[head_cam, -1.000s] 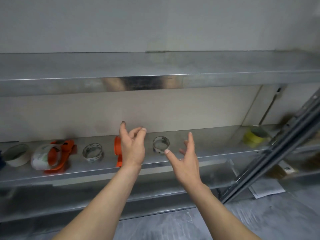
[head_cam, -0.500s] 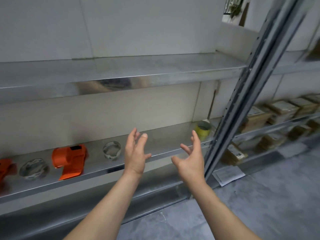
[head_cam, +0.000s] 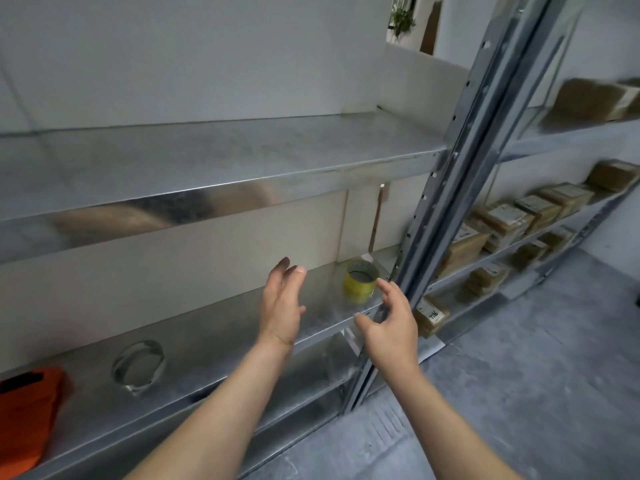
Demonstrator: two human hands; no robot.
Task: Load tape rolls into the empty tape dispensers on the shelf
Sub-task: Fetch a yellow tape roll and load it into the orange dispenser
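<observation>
Holding both hands up in front of the shelf point(head_cam: 207, 344), you are gripping nothing; your left hand point(head_cam: 280, 308) is hovering above the shelf's front edge with its fingers straight and spread wide; your right hand point(head_cam: 393, 325) is hovering just beside it near the shelf's right end, fingers loosely parted and thumb out; a yellow tape roll point(head_cam: 358, 284) is standing at the right end of the shelf, towards the back edge, showing between your two hands and touching neither; a clear tape roll point(head_cam: 138, 367) is sitting well to the left, near the front edge, blurred; an orange tape dispenser point(head_cam: 27, 414) is sitting further left, cut off by the frame's edge, and you cannot tell whether it is carrying a roll; a grey metal post point(head_cam: 450, 202) is rising just right of the yellow roll; brown boxes point(head_cam: 502, 220) are lining the shelves beyond it.
</observation>
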